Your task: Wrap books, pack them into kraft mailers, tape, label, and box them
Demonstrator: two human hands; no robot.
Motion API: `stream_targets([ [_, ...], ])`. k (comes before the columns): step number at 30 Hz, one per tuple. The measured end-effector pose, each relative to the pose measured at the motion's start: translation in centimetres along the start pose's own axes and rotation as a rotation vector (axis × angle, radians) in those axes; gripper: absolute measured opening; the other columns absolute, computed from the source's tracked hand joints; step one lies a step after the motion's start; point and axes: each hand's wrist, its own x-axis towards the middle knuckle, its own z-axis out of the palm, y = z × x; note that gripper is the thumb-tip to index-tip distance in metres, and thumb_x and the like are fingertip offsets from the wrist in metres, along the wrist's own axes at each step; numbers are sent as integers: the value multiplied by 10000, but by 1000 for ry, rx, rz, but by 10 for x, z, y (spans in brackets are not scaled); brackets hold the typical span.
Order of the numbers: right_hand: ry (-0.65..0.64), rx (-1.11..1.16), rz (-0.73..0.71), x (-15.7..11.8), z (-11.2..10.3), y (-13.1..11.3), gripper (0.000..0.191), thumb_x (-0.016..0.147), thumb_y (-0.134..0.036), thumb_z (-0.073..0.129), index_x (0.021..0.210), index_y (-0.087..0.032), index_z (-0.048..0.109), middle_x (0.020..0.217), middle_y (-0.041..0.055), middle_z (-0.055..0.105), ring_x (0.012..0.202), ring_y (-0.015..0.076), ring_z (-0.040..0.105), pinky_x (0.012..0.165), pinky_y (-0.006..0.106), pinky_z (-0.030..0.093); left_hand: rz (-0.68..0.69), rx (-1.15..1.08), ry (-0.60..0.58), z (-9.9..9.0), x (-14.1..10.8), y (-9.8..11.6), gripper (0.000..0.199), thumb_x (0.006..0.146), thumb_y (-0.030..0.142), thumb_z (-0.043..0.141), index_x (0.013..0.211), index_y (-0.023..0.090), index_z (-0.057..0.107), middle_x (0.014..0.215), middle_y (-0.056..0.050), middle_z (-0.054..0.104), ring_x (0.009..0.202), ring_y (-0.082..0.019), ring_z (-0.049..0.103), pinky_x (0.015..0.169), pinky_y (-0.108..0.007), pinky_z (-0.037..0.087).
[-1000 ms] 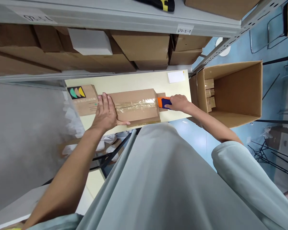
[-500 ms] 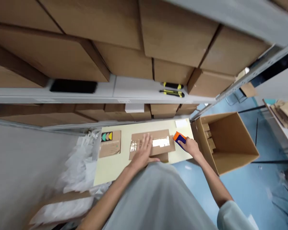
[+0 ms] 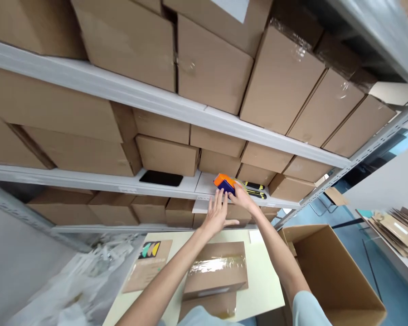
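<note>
My right hand (image 3: 242,198) is closed round an orange and dark blue tape dispenser (image 3: 226,182) at the front edge of the middle shelf. Close below it, my left hand (image 3: 217,215) is open with fingers stretched up, the fingertips at or near the dispenser; I cannot tell whether they touch. Two black and yellow utility knives (image 3: 255,194) lie on the shelf just right of my right hand. On the pale table (image 3: 263,290) under my arms sits a cardboard box (image 3: 216,276) with shiny clear tape across its top.
A flat cardboard piece with a coloured print (image 3: 148,267) lies on the table's left. A black phone-like slab (image 3: 161,178) rests on the shelf (image 3: 88,179), before rows of cardboard boxes (image 3: 166,154). A large open carton (image 3: 333,271) stands at the right; white plastic wrapping (image 3: 75,280) lies left.
My right hand has carried the tape dispenser from beside the taped box up to the shelf. My left hand has left the box top and risen towards the dispenser. The view has tilted up.
</note>
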Motion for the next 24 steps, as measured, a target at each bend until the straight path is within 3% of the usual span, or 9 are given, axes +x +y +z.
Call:
stream_targets([
  [2, -20, -88, -6, 29, 2, -11, 335, 1094, -300, 538, 1378, -139, 619, 1353, 185, 766, 1272, 289, 706, 1050, 339, 519, -30, 14, 3, -13, 6, -13, 1275, 849, 785, 758, 1764, 68, 235, 1788, -373, 233, 1703, -519, 158, 1321, -761, 237],
  [5, -40, -146, 10, 56, 9, -19, 339, 1067, -269, 606, 1374, -134, 649, 1344, 185, 776, 1271, 286, 714, 1095, 351, 509, -59, 15, 37, -19, -12, -23, 1187, 894, 763, 717, 1769, 110, 252, 1807, -317, 254, 1718, -475, 159, 1346, -704, 250],
  [9, -48, -191, 28, 71, 23, -19, 373, 1035, -233, 637, 1391, -129, 681, 1347, 191, 780, 1292, 300, 701, 1151, 381, 500, -177, -31, 25, 0, -63, -28, 1088, 959, 771, 605, 1767, 128, 264, 1799, -299, 298, 1710, -456, 217, 1336, -677, 302],
  [13, -34, -178, 14, 62, 36, -8, 543, 1099, -269, 488, 1599, -60, 517, 1630, 238, 585, 1539, 317, 506, 1306, 425, 356, -333, -133, -77, 19, -121, -28, 1031, 995, 740, 525, 1750, 84, 276, 1763, -330, 351, 1691, -464, 274, 1328, -701, 296],
  [16, 120, -108, -1, 19, 61, 17, 706, 1117, -392, 437, 1707, -15, 337, 1752, 271, 414, 1630, 366, 383, 1347, 519, 294, -520, -208, -111, 22, -172, -26, 1005, 1010, 695, 510, 1730, 30, 287, 1745, -346, 373, 1678, -453, 323, 1346, -672, 289],
  [18, 193, -39, 64, -33, 88, 39, 739, 1131, -463, 383, 1734, -46, 287, 1792, 257, 352, 1672, 367, 325, 1360, 562, 277, -700, -231, -125, 23, -205, -25, 977, 1015, 666, 515, 1701, -5, 332, 1718, -354, 418, 1653, -436, 391, 1348, -602, 337],
  [21, 133, 103, 239, -131, 136, 61, 765, 1140, -509, 336, 1744, -47, 246, 1800, 254, 339, 1700, 341, 296, 1372, 549, 290, -902, -256, -182, 29, -240, -16, 882, 1033, 635, 507, 1677, 41, 403, 1680, -306, 508, 1586, -393, 511, 1296, -531, 438],
  [24, -34, 250, 461, -215, 177, 61, 822, 1127, -540, 368, 1727, 8, 243, 1772, 297, 371, 1685, 346, 350, 1368, 523, 324, -949, -248, -260, 39, -249, 2, 762, 1073, 589, 463, 1657, 99, 458, 1626, -261, 591, 1504, -375, 605, 1223, -521, 509],
])
